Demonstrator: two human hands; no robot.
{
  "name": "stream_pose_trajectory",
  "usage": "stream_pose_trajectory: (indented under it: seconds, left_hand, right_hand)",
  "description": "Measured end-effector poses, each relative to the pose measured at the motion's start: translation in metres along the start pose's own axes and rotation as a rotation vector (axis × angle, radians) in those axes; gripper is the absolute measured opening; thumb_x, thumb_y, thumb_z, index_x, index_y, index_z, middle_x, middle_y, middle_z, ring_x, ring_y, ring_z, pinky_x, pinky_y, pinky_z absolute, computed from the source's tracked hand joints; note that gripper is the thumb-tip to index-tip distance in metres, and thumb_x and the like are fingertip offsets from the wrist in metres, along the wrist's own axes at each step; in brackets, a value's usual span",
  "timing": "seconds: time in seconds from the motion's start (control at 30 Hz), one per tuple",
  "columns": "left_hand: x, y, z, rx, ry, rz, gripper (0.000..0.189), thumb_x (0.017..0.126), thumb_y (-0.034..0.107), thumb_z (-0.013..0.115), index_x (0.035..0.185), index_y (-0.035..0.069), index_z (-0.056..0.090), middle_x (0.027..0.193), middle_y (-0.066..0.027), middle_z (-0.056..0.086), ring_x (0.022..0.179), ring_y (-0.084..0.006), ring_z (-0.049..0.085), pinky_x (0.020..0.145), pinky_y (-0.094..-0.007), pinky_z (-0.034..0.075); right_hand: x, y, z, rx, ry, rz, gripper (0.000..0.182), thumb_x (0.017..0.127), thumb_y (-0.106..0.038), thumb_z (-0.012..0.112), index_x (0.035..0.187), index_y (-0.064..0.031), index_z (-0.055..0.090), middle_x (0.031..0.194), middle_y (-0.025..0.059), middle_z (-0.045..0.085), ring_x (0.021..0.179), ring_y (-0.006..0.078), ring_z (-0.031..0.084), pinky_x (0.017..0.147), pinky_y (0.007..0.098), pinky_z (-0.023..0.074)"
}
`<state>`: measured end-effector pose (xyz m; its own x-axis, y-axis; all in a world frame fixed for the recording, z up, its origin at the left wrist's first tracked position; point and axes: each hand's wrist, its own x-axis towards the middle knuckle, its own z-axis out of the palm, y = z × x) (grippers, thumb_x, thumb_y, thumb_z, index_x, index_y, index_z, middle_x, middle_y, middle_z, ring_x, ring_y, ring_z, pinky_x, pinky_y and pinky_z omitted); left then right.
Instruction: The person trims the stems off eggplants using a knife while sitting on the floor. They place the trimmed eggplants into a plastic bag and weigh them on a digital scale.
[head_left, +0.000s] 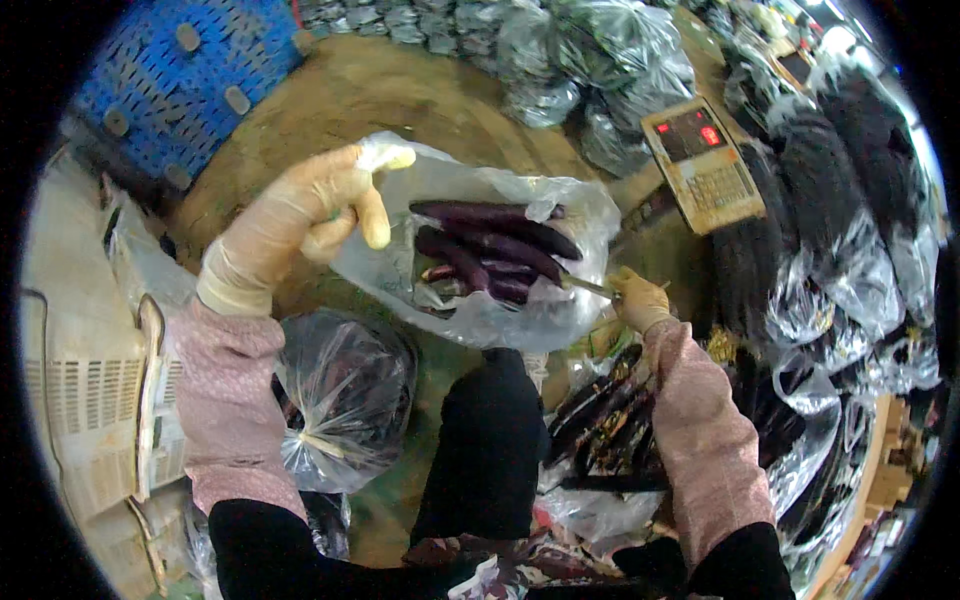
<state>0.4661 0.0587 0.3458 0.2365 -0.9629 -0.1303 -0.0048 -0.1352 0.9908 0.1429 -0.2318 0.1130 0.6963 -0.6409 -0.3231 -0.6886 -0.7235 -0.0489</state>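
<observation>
A translucent plastic bag (480, 330) lies with its mouth wide, several dark purple eggplants (510, 247) inside. My left hand (337, 195), in a pale glove, hovers over the bag's left rim. Its index finger and thumb are spread apart, and nothing shows between them. In my gloved right hand (637, 300), at the bag's right side, is a thin tool with a metal blade (589, 286), apparently a knife. The blade's tip overlaps the end of an eggplant; whether it touches is hard to tell.
A digital scale display (701, 165) stands to the right of the bag. Loose eggplants (611, 420) lie by my right forearm. Filled plastic bags (345, 397) are at left, with more (817, 187) stacked at right. White crates (90, 375) and a blue plastic pallet (187, 75) line the left.
</observation>
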Motion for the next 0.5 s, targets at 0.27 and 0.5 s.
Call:
stream_pose_trajectory:
  seconds: [0.27,0.5]
  left_hand:
    - [0.023,-0.093,0.051,0.137,0.067,-0.039,0.049,0.090,0.020,0.053,0.135,0.004,0.041,0.084,-0.0030,0.061,0.064,-0.0066,0.049,0.059,-0.0194,0.039]
    - [0.053,-0.136,0.052,0.597,0.157,0.018,0.052,0.087,0.014,0.055,0.135,0.002,0.039,0.101,-0.0097,0.060,0.085,-0.0164,0.056,0.080,-0.0275,0.044]
  right_hand:
    - [-0.217,0.060,0.067,0.503,0.270,0.225,0.040,0.076,-0.015,0.061,0.116,-0.0142,0.060,0.127,0.0124,0.053,0.114,0.0307,0.052,0.096,0.0353,0.0426]
    - [-0.435,0.077,0.101,1.097,0.200,0.745,0.035,0.076,-0.002,0.054,0.110,-0.0032,0.063,0.105,0.0086,0.066,0.094,0.0166,0.061,0.084,0.0283,0.0473]
